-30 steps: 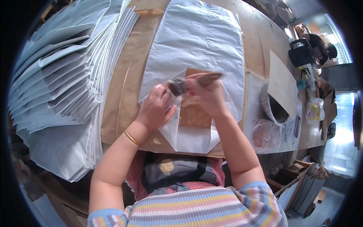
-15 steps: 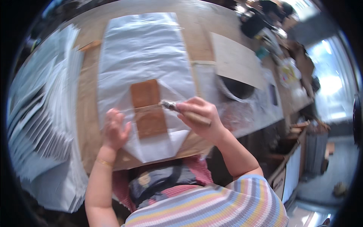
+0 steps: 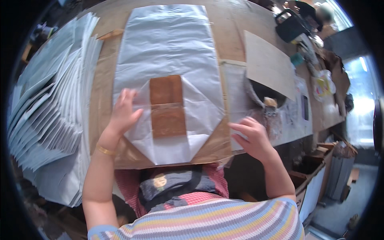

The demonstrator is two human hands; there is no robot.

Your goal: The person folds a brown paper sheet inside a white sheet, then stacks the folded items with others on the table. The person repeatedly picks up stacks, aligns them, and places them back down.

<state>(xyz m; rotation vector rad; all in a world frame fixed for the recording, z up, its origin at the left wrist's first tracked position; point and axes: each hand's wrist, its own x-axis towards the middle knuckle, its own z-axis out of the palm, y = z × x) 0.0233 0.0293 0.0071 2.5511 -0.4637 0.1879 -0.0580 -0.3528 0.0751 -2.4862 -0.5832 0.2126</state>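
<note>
Here the left hand [image 3: 122, 114] lies flat, fingers spread, on the left fold of a white paper bag [image 3: 170, 60] at the frame's centre, gripping nothing. The right hand [image 3: 252, 136], fingers loosely curled and empty, hovers right of the bag over the table [image 3: 224, 24], near a dark bowl [image 3: 264, 94] holding a brush [image 3: 271, 103].

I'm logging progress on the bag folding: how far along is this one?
Done: the white paper bag's bottom is folded open, side flaps spread, brown patch showing. In hand: left hand presses the left flap; right hand is off the bag, beside the dark bowl with a brush in it. Left: the end flaps are unfolded.
</note>
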